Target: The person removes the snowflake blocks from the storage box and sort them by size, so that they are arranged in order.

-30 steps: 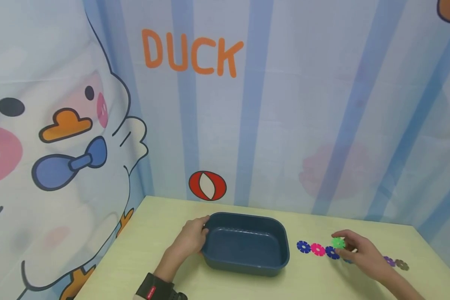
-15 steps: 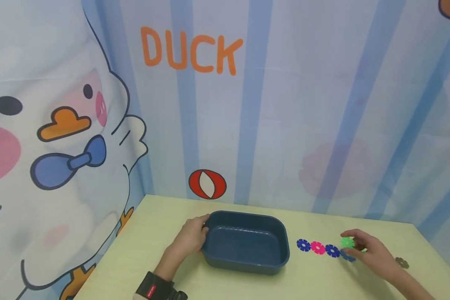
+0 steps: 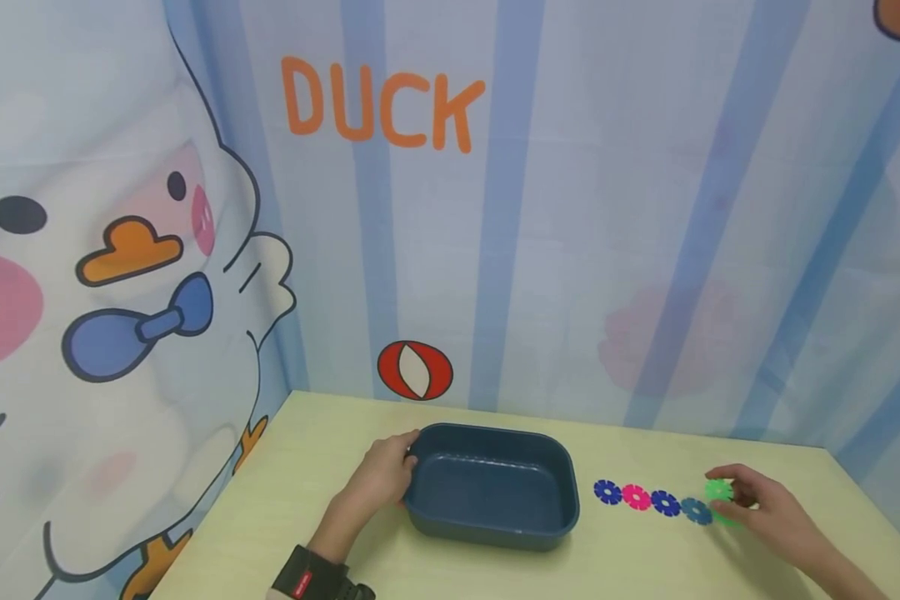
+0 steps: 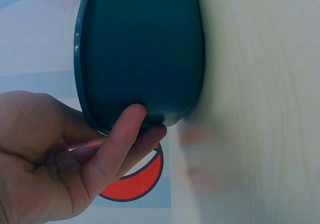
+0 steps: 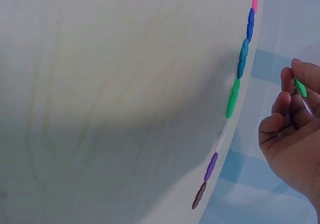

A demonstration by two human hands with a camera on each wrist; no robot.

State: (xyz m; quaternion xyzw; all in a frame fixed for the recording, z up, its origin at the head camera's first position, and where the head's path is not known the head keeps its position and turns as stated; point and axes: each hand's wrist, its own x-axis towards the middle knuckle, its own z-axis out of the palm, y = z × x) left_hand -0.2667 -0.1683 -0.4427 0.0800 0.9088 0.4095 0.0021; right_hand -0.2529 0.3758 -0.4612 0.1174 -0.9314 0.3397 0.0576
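My left hand [image 3: 378, 475] grips the left end of a dark blue rectangular basin [image 3: 487, 492]; in the left wrist view its fingers [image 4: 117, 146] lie against the basin's outside wall. Pinched between the right hand's [image 3: 776, 512] thumb and fingers is a green notched plastic disc [image 3: 719, 490], held above the table. Below it runs a row of similar discs: a blue disc [image 3: 607, 492], a pink disc [image 3: 636, 497], a dark blue disc [image 3: 665, 502] and a teal disc [image 3: 696, 510]. The right wrist view adds another green disc [image 5: 233, 99], a whitish disc [image 5: 220, 136], a purple disc [image 5: 211, 167] and a brown disc [image 5: 199, 196].
The pale yellow table [image 3: 330, 433] meets a striped blue curtain [image 3: 570, 208] at its back edge. A large printed duck [image 3: 142, 417] covers the cloth at left. The disc row lies to the basin's right.
The right hand has moved to the right along the row with the green disc. The teal disc now shows fully; the purple and brown ones are hidden in the head view. The left hand stays put.
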